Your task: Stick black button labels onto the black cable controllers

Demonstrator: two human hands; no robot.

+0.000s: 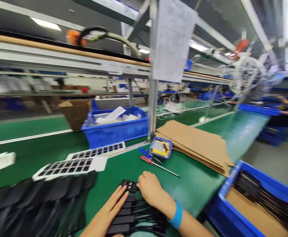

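Note:
A small black box lies at the far end of a row of black boxes with cables on the green bench. My left hand rests with fingers stretched out, its fingertips on the left end of that box. At the box's right end is my right hand, a blue band round the wrist, with fingers curled closed; what they grip is hidden. Beyond the hands lie a red-handled screwdriver and a blue tub with a yellow label. More black parts, blurred, overlap in a row on the left.
White sheets with black stickers lie beyond the left row. A blue bin with white pieces stands by a metal post. Flat cardboard is stacked right of it. A blue crate holding black cabled parts stands at the lower right.

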